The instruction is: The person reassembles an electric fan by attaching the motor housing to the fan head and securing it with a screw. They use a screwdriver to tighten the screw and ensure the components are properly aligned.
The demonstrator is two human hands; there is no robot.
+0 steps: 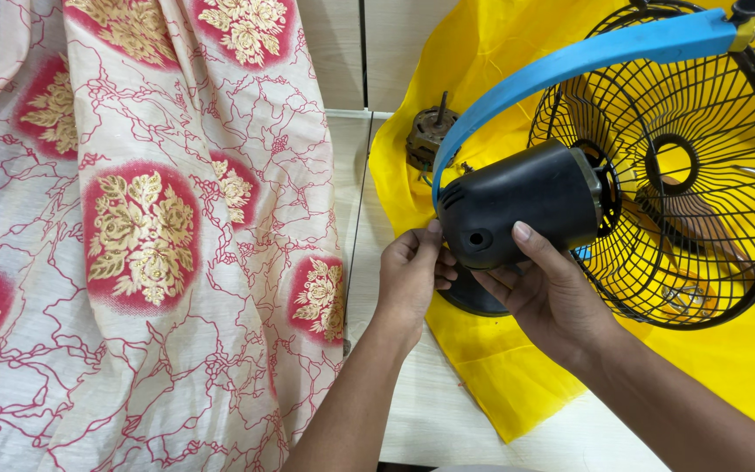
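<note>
A pale wooden counter (447, 419) lay under a yellow cloth (500, 376), with a patterned cream-and-red fabric (141, 262) draped well left of the fan. The black motor housing (522, 201) rested on that cloth, its long axis running left to right into the wire fan guard (683, 166), beneath a blue band (570, 61). Our left hand (411, 275) curled at the housing's rear end, its fingers closed against it. Our right hand (552, 293) cupped the housing's underside, its thumb pressed on the shell. A bare motor (428, 131) sat behind the housing.
</note>
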